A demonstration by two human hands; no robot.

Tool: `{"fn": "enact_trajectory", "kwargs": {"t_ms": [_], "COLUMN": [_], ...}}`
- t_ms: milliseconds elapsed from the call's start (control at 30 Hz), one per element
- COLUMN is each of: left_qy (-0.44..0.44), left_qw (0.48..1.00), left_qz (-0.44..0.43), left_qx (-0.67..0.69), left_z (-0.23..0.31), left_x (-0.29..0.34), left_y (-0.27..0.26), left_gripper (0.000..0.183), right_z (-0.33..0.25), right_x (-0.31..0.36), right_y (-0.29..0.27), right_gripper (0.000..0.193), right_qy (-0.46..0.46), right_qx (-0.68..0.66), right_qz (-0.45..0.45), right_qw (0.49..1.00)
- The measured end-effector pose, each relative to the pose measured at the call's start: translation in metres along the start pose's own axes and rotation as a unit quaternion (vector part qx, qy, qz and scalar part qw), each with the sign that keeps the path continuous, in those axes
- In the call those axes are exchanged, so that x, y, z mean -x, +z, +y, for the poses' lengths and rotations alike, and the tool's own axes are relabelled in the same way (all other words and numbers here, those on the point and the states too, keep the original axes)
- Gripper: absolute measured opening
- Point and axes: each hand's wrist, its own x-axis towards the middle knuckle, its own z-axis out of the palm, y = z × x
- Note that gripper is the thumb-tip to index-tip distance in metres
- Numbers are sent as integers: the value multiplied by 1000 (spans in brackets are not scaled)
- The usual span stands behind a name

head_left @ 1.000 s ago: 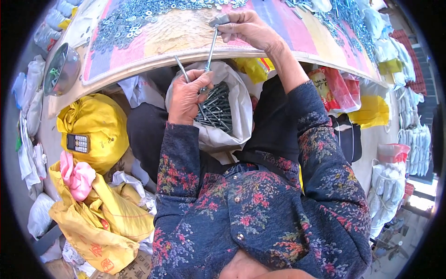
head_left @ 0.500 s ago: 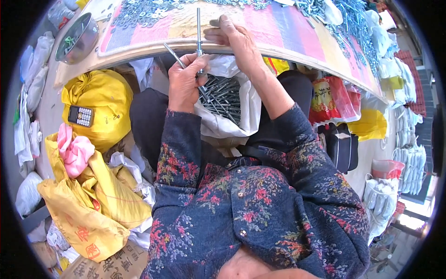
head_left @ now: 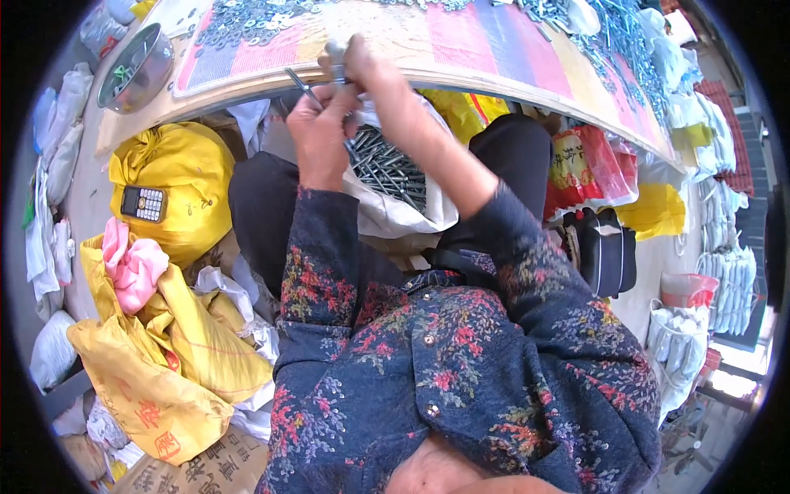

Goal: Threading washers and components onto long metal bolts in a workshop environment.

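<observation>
My left hand [head_left: 319, 136] is closed on long metal bolts beside the table edge. One thin bolt [head_left: 301, 86] sticks out at a slant to the upper left of the fist. Another long bolt [head_left: 338, 76] stands up from the thumb side. Around its upper part my right hand [head_left: 366, 66] is closed, its fingers smeared by motion and hiding most of the shaft. Under the hands, between my knees, a white bag [head_left: 436, 216] holds a heap of similar bolts [head_left: 387, 169].
On the striped tabletop [head_left: 461, 49] lie many washers [head_left: 247, 25] and a pile of bolts [head_left: 609, 41]. A metal bowl [head_left: 156, 78] stands at its left end. A phone [head_left: 143, 204] rests on a yellow sack [head_left: 185, 177]. Red and yellow bags hang under the table.
My right hand has swung left and closed in on the upright bolt from an open pose beside it. My left hand has shifted slightly left, and the upright bolt's top is now hidden.
</observation>
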Motion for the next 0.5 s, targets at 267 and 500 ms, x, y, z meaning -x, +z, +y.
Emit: {"fn": "enact_trajectory", "kwargs": {"t_ms": [267, 500], "left_qy": [5, -26], "left_qw": [1000, 996], "left_qz": [13, 44], "left_qx": [-20, 67], "left_z": [10, 9], "left_x": [2, -18], "left_y": [5, -14], "left_gripper": [6, 10], "right_z": [15, -11], "right_x": [-10, 28], "right_y": [-11, 13], "right_gripper": [42, 37], "right_qy": [-126, -228], "right_qx": [-48, -63], "right_qz": [100, 38], "right_qw": [986, 971]}}
